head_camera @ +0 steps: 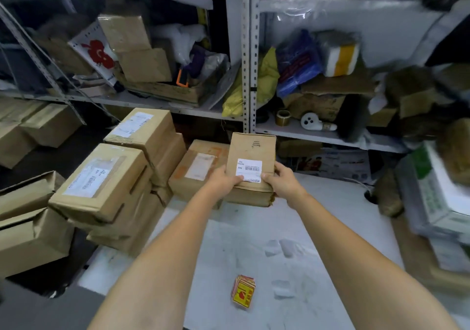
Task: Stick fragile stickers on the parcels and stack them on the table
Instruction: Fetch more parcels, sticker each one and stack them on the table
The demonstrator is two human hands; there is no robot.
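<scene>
Lower centre, on the table (pixel 292 218): a pad of stickers (pixel 243 291), untouched. Above it, mid-frame: left hand (pixel 223 181) and right hand (pixel 282 181), thumbs pressed on top of a parcel (pixel 251 154), gripping its near corners, fingers hidden beneath. Resting on or just over a second parcel (pixel 250 196) at the table's far edge; contact hard to tell. No red sticker visible on the held one, only a white label (pixel 249 168). Probably being fetched for stickering: draw it back level, label up, set it flat beside the pad, without dragging the one beneath. Left of frame: more parcels (pixel 101 182), stacked. Upper left, on the shelf (pixel 152 104): an open carton (pixel 165 92) with smaller boxes (pixel 145 65) and an orange tool (pixel 182 78) inside.
</scene>
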